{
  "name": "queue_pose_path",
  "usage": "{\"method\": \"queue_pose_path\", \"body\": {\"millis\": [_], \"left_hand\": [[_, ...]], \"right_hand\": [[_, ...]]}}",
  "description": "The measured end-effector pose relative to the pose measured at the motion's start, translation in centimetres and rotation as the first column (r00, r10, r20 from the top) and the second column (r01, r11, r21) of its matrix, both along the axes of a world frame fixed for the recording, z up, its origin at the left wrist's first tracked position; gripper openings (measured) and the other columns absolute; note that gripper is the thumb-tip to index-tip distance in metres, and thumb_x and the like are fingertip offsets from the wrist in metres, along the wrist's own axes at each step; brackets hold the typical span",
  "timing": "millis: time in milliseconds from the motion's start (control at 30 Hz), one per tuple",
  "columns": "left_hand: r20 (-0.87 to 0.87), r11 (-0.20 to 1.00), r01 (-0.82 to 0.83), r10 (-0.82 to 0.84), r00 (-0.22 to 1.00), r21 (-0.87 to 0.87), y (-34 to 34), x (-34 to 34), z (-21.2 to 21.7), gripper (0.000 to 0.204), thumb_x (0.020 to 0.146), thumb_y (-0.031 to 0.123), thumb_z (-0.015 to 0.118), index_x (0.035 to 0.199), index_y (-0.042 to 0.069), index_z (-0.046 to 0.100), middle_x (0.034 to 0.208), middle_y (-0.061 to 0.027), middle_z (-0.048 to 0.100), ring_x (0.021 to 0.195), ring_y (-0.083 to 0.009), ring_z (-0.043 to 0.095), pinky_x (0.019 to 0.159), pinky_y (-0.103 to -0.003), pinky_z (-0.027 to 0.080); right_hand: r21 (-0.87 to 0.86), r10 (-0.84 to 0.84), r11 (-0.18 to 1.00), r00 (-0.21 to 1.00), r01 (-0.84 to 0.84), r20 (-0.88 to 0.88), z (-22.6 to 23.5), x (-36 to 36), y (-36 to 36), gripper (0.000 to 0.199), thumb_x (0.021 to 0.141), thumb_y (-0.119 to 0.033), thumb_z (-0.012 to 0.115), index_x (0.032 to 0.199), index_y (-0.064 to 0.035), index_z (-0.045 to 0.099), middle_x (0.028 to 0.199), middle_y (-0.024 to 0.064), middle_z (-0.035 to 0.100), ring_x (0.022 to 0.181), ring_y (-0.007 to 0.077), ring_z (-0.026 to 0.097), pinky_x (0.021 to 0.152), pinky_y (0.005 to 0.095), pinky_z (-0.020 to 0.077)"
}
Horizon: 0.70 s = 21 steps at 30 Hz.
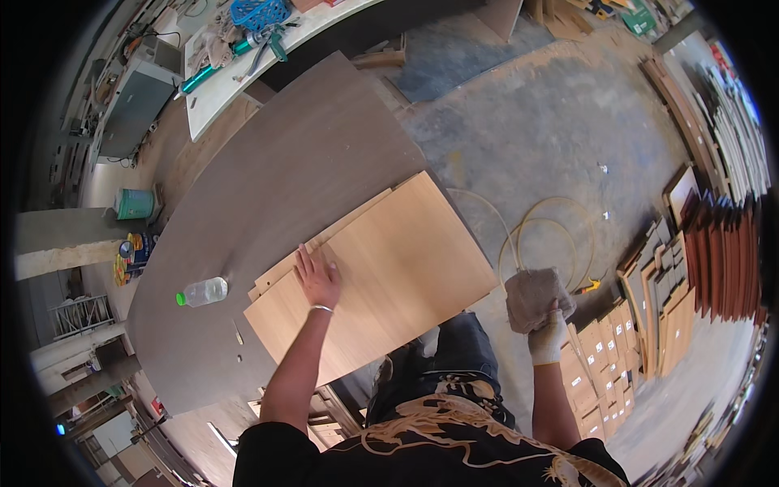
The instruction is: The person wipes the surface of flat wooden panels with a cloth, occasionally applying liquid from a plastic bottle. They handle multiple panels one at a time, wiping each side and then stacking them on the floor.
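Observation:
Bare and with its fingers spread, my left hand lies flat near the far-left edge of a light wood-grain panel. Beneath that panel, another light board shows along its far edge; how many are stacked I cannot tell. They rest on a large dark grey-brown tabletop. Off the panel's right end, my right hand, in a whitish work glove, grips a bunched grey-brown cloth. The cloth is held above the floor, and most of the gloved fingers are hidden by it.
A clear bottle with a green cap lies on the tabletop, left of the panels. A white bench at the back carries a teal caulking gun and a blue basket. A coiled hose lies on the floor; stacked boards stand right.

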<state>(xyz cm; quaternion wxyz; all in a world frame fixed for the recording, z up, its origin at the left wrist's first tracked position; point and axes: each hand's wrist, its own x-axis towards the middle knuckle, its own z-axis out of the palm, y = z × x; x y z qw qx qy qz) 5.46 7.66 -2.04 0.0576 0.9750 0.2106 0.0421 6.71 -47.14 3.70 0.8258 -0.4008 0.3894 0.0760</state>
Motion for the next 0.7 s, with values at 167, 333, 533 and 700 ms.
{"method": "queue_pose_path", "body": {"millis": [167, 333, 533, 700], "left_hand": [[-0.064, 0.998, 0.059, -0.061, 0.996, -0.038, -5.7, -3.9, -0.6, 0.070, 0.100, 0.033, 0.051, 0.164, 0.010, 0.033, 0.174, -0.0226, 0.018, 0.160, -0.0469, 0.015, 0.126, -0.067, 0.010], [-0.088, 0.997, 0.071, -0.075, 0.993, -0.040, -6.4, -3.8, -1.2, 0.072, 0.100, 0.031, 0.050, 0.165, 0.009, 0.030, 0.175, -0.0214, 0.017, 0.161, -0.0453, 0.012, 0.127, -0.065, 0.009], [-0.100, 0.996, 0.090, -0.092, 0.991, -0.026, -5.8, -4.1, -0.6, 0.077, 0.097, 0.028, 0.052, 0.166, 0.004, 0.026, 0.175, -0.0211, 0.014, 0.161, -0.0446, 0.010, 0.128, -0.064, 0.007], [-0.126, 0.992, 0.093, -0.103, 0.987, -0.085, -7.0, -3.3, 0.3, 0.078, 0.096, 0.026, 0.052, 0.165, 0.002, 0.025, 0.174, -0.0234, 0.014, 0.161, -0.0465, 0.009, 0.127, -0.065, 0.006]], "right_hand": [[-0.801, 0.736, 0.370, 0.675, -0.470, -0.056, 4.4, -1.4, 12.8, 0.053, 0.089, -0.013, 0.068, 0.142, -0.0090, 0.059, 0.137, 0.0155, 0.064, 0.132, 0.0375, 0.057, 0.115, 0.0524, 0.0427], [-0.980, 0.993, -0.108, 0.034, -0.169, -0.116, 0.5, -5.5, 27.1, 0.054, 0.082, -0.027, 0.071, 0.134, -0.0127, 0.067, 0.151, 0.0113, 0.057, 0.148, 0.0333, 0.044, 0.128, 0.0540, 0.0244], [-0.991, 0.928, -0.091, 0.352, -0.095, -0.119, -1.9, 5.0, 32.1, 0.056, 0.078, -0.026, 0.075, 0.131, -0.0108, 0.068, 0.149, 0.0097, 0.059, 0.148, 0.0332, 0.043, 0.126, 0.0545, 0.0248], [-0.955, 0.901, -0.291, 0.352, 0.051, -0.255, -4.5, 17.3, 33.7, 0.060, 0.088, -0.025, 0.069, 0.145, -0.0095, 0.060, 0.153, 0.0111, 0.056, 0.150, 0.0346, 0.039, 0.128, 0.0513, 0.0220]]}}
